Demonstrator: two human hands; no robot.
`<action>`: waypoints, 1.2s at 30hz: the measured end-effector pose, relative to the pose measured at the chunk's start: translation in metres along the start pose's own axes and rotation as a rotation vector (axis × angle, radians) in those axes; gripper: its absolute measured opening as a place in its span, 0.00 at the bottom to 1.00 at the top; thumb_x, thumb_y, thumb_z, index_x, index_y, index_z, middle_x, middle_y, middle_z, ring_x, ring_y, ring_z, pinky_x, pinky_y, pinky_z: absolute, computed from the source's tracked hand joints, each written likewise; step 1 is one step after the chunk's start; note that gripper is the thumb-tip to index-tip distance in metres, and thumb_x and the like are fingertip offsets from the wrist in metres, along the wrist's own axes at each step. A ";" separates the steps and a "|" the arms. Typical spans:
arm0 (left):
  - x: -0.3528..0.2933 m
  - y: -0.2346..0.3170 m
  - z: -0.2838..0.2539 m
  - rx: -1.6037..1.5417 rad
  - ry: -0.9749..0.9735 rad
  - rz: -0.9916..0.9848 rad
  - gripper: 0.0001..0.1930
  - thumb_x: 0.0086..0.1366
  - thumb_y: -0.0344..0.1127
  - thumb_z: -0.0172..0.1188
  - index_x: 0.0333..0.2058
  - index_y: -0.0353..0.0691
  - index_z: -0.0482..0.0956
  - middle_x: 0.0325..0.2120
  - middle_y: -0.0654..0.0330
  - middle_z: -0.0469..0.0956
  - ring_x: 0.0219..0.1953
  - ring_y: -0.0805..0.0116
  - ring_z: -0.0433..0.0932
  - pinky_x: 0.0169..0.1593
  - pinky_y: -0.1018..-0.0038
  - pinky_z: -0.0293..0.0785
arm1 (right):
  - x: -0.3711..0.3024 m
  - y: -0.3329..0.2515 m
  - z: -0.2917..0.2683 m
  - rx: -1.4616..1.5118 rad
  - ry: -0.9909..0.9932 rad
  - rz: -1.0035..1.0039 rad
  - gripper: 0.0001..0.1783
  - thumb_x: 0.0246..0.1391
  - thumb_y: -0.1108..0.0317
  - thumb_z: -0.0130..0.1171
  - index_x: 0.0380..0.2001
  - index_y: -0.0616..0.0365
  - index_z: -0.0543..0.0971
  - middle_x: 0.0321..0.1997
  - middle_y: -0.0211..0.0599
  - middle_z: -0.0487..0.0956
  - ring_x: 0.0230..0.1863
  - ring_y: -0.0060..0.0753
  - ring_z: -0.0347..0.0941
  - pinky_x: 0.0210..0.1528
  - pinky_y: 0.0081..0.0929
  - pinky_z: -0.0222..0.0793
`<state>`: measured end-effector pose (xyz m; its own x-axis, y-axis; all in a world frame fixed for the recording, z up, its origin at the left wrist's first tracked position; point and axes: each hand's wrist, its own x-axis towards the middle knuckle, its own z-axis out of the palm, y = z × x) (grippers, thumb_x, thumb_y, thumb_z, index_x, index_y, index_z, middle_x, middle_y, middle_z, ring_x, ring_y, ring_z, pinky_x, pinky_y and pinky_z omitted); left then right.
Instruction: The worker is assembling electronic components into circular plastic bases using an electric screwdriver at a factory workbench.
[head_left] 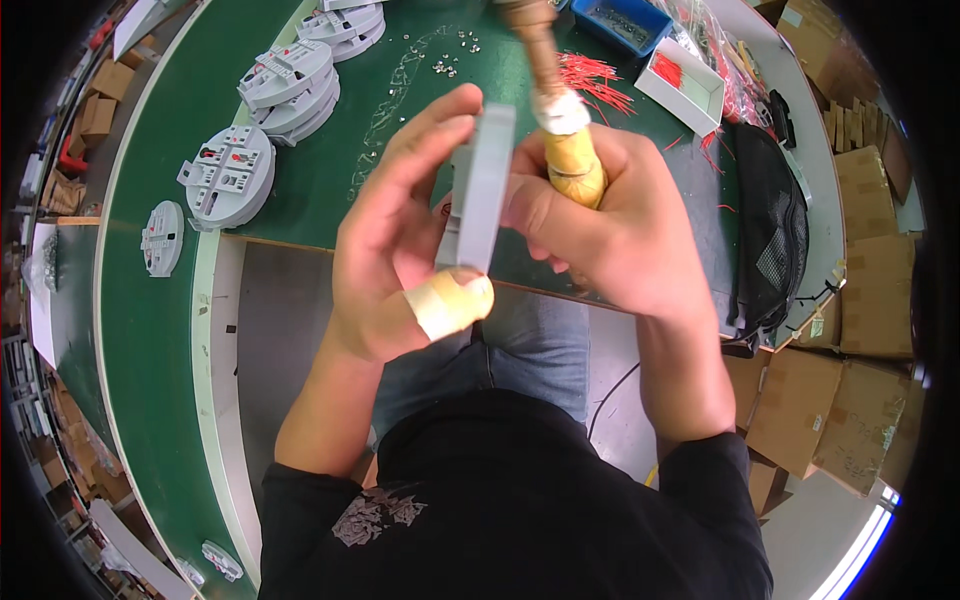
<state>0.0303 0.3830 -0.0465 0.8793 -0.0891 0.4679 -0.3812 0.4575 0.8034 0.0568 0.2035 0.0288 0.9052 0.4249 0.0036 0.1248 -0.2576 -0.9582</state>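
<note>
My left hand (385, 230) is closed round the rim of a grey plastic disc (487, 190), which stands nearly edge-on to me. Yellowish tape covers its thumb, pressed at the disc's lower edge. In my right hand (620, 220) is a tool with a tape-wrapped handle (575, 165), yellow low down and white higher up. A blurred brown shaft rises from it and leaves the top of the view, so its kind is unclear. The fingers of this hand are beside the disc's right face; whether they touch it I cannot tell.
Stacked grey disc assemblies (290, 85) and a single one (230, 180) line the green bench (300, 200) at left. Small metal pieces (447, 67) and red wires (595, 80) lie at the back. A blue bin (622, 25), white box (690, 90) and black bag (772, 220) sit at right.
</note>
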 end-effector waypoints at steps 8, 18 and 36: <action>-0.004 0.003 0.002 -0.046 0.115 -0.072 0.44 0.46 0.35 0.69 0.65 0.33 0.65 0.65 0.51 0.56 0.68 0.56 0.57 0.64 0.61 0.64 | -0.001 0.006 0.016 0.263 0.119 0.040 0.10 0.59 0.66 0.65 0.31 0.63 0.78 0.25 0.30 0.79 0.21 0.14 0.71 0.20 0.15 0.65; -0.011 0.002 -0.006 0.033 -0.036 -0.118 0.39 0.55 0.38 0.66 0.65 0.32 0.65 0.57 0.56 0.62 0.61 0.65 0.63 0.62 0.69 0.63 | 0.003 -0.005 0.001 0.059 -0.049 0.155 0.12 0.57 0.65 0.67 0.32 0.64 0.80 0.22 0.29 0.77 0.22 0.17 0.71 0.26 0.22 0.68; -0.024 0.020 -0.010 -0.343 0.511 -0.158 0.25 0.60 0.14 0.42 0.55 0.35 0.74 0.48 0.51 0.79 0.46 0.62 0.81 0.49 0.70 0.79 | 0.001 0.015 0.014 -0.261 -0.100 0.072 0.11 0.61 0.62 0.64 0.32 0.58 0.76 0.23 0.23 0.73 0.20 0.12 0.66 0.21 0.15 0.59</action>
<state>0.0045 0.4034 -0.0451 0.9751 0.2158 0.0506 -0.1969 0.7383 0.6451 0.0543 0.2121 0.0109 0.8728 0.4771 -0.1027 0.1732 -0.4996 -0.8488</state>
